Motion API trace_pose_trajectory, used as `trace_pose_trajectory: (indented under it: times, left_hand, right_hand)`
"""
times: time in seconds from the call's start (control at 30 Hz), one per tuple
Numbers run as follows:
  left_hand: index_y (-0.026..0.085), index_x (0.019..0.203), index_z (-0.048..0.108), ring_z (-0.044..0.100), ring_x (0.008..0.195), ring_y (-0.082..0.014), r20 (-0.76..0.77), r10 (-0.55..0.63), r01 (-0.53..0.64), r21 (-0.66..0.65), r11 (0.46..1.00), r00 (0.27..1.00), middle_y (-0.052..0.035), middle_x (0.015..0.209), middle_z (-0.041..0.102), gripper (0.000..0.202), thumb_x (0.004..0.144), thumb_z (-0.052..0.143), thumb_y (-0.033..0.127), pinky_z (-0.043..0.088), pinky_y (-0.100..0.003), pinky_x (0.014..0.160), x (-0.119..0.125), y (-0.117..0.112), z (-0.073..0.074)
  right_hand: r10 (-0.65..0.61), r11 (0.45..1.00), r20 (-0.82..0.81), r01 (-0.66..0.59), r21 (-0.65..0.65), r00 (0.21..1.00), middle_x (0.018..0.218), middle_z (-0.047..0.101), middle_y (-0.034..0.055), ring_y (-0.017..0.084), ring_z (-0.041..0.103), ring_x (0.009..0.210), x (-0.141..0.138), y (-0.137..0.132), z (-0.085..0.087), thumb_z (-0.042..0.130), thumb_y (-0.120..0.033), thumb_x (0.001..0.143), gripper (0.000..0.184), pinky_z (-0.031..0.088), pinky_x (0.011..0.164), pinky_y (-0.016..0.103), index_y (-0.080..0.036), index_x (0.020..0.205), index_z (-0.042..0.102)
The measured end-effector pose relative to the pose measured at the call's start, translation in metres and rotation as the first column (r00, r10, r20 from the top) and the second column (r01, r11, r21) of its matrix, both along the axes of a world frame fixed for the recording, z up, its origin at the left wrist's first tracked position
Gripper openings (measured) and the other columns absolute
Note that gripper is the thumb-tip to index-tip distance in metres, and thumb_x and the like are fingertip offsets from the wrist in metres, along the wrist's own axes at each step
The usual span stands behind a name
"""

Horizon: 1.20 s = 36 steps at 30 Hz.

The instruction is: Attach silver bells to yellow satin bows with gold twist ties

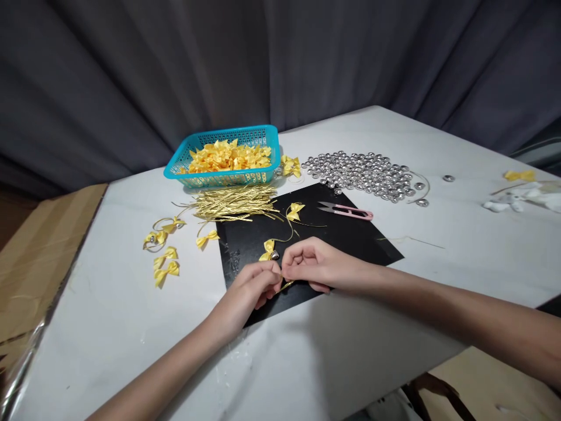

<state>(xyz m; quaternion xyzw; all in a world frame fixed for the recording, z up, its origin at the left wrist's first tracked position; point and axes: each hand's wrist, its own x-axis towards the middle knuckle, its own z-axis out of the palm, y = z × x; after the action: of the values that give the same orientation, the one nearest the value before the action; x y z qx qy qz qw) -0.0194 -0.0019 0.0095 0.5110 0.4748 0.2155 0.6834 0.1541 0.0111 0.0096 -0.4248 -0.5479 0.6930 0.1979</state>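
Note:
My left hand (258, 283) and my right hand (312, 264) meet above the black mat (346, 245), fingers pinched together. Between them a short length of gold cord (287, 286) shows, gripped by both; the rest of it is hidden by the fingers. Just beyond my left fingertips lies a yellow ribbon bow (267, 249) with a small shiny silver bead (274, 255) beside it. A second yellow bow (295, 211) sits farther back on the mat, with a curved cord (290, 230) running near it. Pink-handled thread snips (348, 211) rest on the mat beyond my right hand.
A blue basket (177, 169) full of yellow bows stands at the back. In front of it is a pile of gold cords (234, 202). Many silver beads (368, 175) are heaped at back right. Loose bows (166, 273) lie left, and a white object (521, 196) far right.

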Motion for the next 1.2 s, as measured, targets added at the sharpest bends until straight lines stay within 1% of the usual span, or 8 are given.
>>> trace_pose_trajectory:
  times: [0.2,0.43,0.57,0.67,0.93,1.03,1.1,1.2]
  left_hand:
    - [0.018,0.058,0.047,0.035,0.053,-0.0102,0.021,0.000,0.000,-0.002,1.000,1.000,0.0037,0.058,0.041,0.018,0.075,0.046,0.026,0.025,-0.022,0.046,0.001,0.000,-0.002]
    - [0.018,0.059,0.047,0.037,0.054,-0.0104,-0.002,0.015,-0.015,0.037,0.999,1.000,0.0038,0.058,0.041,0.018,0.076,0.046,0.025,0.027,-0.021,0.047,0.000,-0.001,-0.002]
    - [0.018,0.059,0.046,0.037,0.054,-0.0107,-0.056,0.007,-0.002,0.089,0.996,0.998,0.0038,0.058,0.041,0.018,0.076,0.043,0.024,0.028,-0.023,0.049,-0.001,-0.001,0.001]
    - [0.019,0.059,0.045,0.037,0.056,-0.0113,-0.103,0.003,0.011,0.135,0.991,0.995,0.0038,0.058,0.042,0.018,0.076,0.044,0.025,0.029,-0.024,0.051,-0.001,-0.001,0.004]
    - [0.019,0.059,0.043,0.036,0.056,-0.0116,-0.116,-0.024,0.042,0.158,0.986,0.993,0.0044,0.058,0.040,0.019,0.077,0.044,0.026,0.029,-0.025,0.052,-0.001,-0.002,0.005]
    - [0.019,0.058,0.043,0.036,0.057,-0.0117,-0.132,-0.043,0.066,0.176,0.982,0.990,0.0040,0.058,0.041,0.020,0.077,0.044,0.025,0.029,-0.025,0.053,-0.001,-0.002,0.007]
    - [0.019,0.056,0.044,0.038,0.057,-0.0114,-0.138,-0.059,0.083,0.175,0.981,0.989,0.0039,0.057,0.042,0.022,0.077,0.045,0.024,0.030,-0.025,0.053,-0.001,-0.003,0.011]
    - [0.017,0.063,0.055,0.048,0.062,-0.0118,-0.115,-0.026,0.051,0.220,0.974,0.993,0.0022,0.062,0.054,0.020,0.080,0.051,0.028,0.036,-0.024,0.059,-0.004,-0.003,0.018]
  right_hand:
    - [-0.030,1.000,0.000,0.030,-0.005,1.000,0.056,0.055,-0.0046,0.000,0.033,0.032,-0.002,0.000,0.000,0.069,-0.038,0.070,0.029,0.025,0.031,0.014,-0.012,0.070,0.057]
    - [-0.106,0.994,0.016,0.106,-0.002,0.994,0.050,0.046,-0.0083,0.001,0.034,0.033,-0.004,-0.002,0.001,0.071,-0.039,0.067,0.029,0.026,0.032,0.015,-0.013,0.071,0.058]
    - [-0.199,0.980,0.020,0.199,0.025,0.980,0.055,0.052,-0.0053,0.003,0.044,0.049,-0.006,-0.006,0.004,0.076,-0.031,0.061,0.027,0.035,0.045,0.014,-0.011,0.069,0.060]
    - [-0.227,0.973,0.007,0.226,0.041,0.974,0.055,0.053,-0.0042,0.004,0.045,0.052,-0.007,-0.008,0.004,0.077,-0.030,0.060,0.027,0.034,0.049,0.016,-0.010,0.070,0.062]
    - [-0.183,0.971,0.029,0.176,0.163,0.983,0.057,0.055,-0.0019,0.004,0.038,0.047,-0.005,-0.010,-0.004,0.068,-0.030,0.070,0.022,0.025,0.043,0.019,-0.010,0.079,0.066]
    - [-0.149,0.965,0.061,0.132,0.227,0.987,0.054,0.047,-0.0054,0.003,0.030,0.045,-0.006,-0.012,0.000,0.062,-0.024,0.074,0.013,0.022,0.042,0.018,-0.011,0.074,0.062]
    - [-0.084,0.966,0.068,0.065,0.250,0.994,0.055,0.043,-0.0065,0.003,0.031,0.047,-0.005,-0.012,0.004,0.059,-0.019,0.075,0.008,0.024,0.043,0.017,-0.012,0.073,0.058]
    - [-0.020,0.957,0.035,0.009,0.291,0.999,0.059,0.044,-0.0053,0.004,0.035,0.052,0.001,-0.008,0.012,0.056,-0.021,0.080,0.010,0.027,0.046,0.017,-0.012,0.076,0.056]
